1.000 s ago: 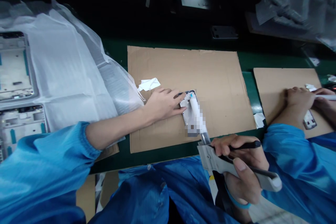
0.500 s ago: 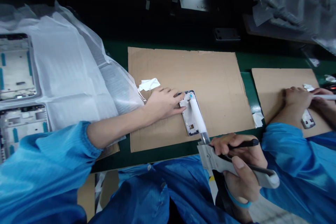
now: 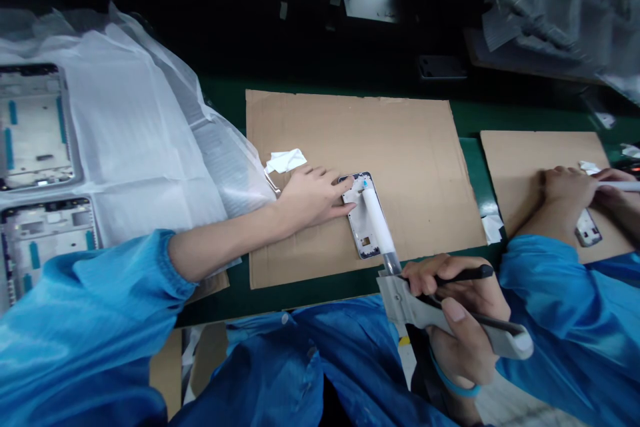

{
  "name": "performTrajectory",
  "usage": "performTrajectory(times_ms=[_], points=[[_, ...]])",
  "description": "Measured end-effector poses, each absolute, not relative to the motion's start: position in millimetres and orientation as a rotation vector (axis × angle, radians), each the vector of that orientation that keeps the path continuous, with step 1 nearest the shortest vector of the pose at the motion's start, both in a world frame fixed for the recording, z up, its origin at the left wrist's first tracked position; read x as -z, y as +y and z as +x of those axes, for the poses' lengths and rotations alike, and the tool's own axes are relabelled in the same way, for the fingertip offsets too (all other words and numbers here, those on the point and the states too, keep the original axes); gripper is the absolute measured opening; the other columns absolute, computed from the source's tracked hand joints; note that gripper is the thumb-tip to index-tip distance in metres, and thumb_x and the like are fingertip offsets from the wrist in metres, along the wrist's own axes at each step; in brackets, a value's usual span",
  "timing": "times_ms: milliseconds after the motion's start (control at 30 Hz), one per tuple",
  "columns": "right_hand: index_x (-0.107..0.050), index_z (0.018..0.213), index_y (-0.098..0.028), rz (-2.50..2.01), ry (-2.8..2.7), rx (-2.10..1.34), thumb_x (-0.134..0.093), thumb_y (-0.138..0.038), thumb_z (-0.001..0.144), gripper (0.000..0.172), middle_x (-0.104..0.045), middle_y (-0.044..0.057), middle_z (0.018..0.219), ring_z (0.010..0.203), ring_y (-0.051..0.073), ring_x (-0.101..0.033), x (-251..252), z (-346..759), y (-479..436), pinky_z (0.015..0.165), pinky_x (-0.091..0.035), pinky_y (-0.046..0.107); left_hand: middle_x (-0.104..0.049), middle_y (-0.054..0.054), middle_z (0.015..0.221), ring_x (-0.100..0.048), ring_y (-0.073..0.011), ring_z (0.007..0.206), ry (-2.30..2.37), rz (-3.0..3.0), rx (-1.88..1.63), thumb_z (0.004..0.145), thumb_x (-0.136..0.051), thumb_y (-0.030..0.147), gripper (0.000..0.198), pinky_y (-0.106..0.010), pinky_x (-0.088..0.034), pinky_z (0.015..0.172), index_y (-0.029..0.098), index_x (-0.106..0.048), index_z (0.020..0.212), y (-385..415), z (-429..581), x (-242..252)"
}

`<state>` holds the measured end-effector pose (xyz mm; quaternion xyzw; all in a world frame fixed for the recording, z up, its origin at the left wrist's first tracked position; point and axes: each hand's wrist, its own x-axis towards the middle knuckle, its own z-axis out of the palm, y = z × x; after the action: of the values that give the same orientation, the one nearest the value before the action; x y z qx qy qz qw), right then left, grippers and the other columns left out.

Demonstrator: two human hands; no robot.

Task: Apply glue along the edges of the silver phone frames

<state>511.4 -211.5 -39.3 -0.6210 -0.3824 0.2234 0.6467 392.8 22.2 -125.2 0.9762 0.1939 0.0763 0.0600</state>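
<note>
A small phone frame (image 3: 364, 227) lies on a brown cardboard sheet (image 3: 400, 147) on the green bench. My left hand (image 3: 310, 197) rests flat on the cardboard, its fingertips pressing the frame's upper left corner. My right hand (image 3: 463, 320) grips a grey dispensing gun (image 3: 415, 307) with a white syringe barrel (image 3: 377, 223). The blue nozzle tip touches the frame's top end.
White foam wrap (image 3: 140, 140) covers a tray of larger metal frames (image 3: 35, 127) at the left. A crumpled white wipe (image 3: 285, 160) lies beside my left hand. At the right, another person's hands (image 3: 575, 190) work on a second cardboard sheet (image 3: 520, 160).
Almost nothing moves. Both hands and the dispensing gun keep their places on the phone frame; the view shifts very slightly.
</note>
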Motion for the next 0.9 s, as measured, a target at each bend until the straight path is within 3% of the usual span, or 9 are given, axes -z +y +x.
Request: performTrajectory(times_ms=[667,900], points=[[-0.064,0.099,-0.022,-1.377,-0.842,-0.589,-0.062,-0.029,0.086,0.016,-0.057,0.002,0.075,0.069,0.016,-0.062,36.1,516.8,-213.5,0.069,-0.054,0.044,-0.079,-0.010,0.124,-0.074,-0.0297,0.109,0.584,2.956,-0.206,0.113,-0.051,0.057,0.046,-0.043,-0.049,0.089,0.025,-0.069,0.141,21.9,392.5,126.0],[-0.059,0.100,-0.020,-1.383,-0.852,-0.536,-0.063,-0.033,0.091,0.016,-0.055,0.000,0.075,0.067,0.014,-0.059,39.1,512.0,-211.5,0.069,-0.056,0.038,-0.079,-0.010,0.125,-0.075,-0.0295,0.110,0.585,2.969,-0.220,0.113,-0.052,0.057,0.045,-0.044,-0.050,0.090,0.024,-0.070,0.140,21.3,392.3,125.0]])
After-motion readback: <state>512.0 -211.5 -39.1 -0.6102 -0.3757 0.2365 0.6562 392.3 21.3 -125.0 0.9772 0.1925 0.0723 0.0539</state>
